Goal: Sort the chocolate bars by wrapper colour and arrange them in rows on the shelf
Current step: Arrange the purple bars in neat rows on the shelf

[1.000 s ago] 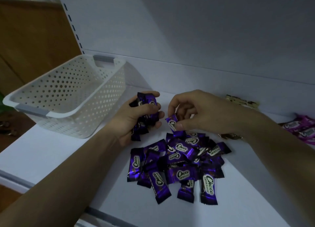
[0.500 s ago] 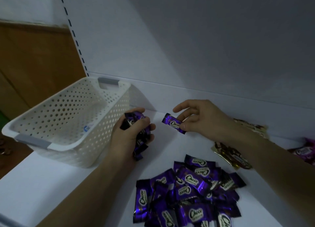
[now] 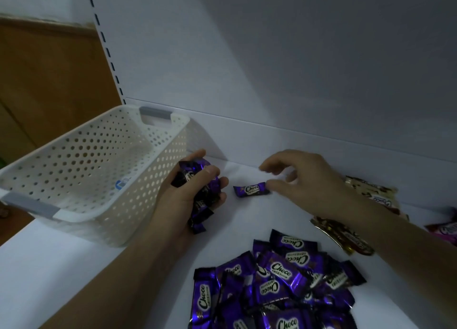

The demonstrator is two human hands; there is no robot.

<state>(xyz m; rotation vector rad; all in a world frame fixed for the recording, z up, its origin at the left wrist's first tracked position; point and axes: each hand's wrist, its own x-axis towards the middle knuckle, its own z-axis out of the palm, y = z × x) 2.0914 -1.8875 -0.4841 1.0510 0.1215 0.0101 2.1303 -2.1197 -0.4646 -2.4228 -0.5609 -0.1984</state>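
My left hand (image 3: 184,196) grips a bundle of purple chocolate bars (image 3: 201,178) beside the basket. A single purple bar (image 3: 251,189) lies flat on the white shelf (image 3: 74,267) near the back wall. My right hand (image 3: 309,180) hovers just right of it. The thumb tip touches the bar's right end and the fingers are spread loosely above, not closed on it. A loose pile of several purple bars (image 3: 279,279) lies at the front of the shelf below my right arm.
A white perforated basket (image 3: 81,212) with grey handles stands at the shelf's left end, close to my left hand. Cream and gold-wrapped bars (image 3: 371,192) lie behind my right forearm. Pink-wrapped bars (image 3: 445,229) show at the right edge. The shelf's back wall rises right behind the single bar.
My right hand carried one purple bar from the pile toward the back, set it on the shelf and loosened its pinch. My left hand kept its bundle. The view shifted up.
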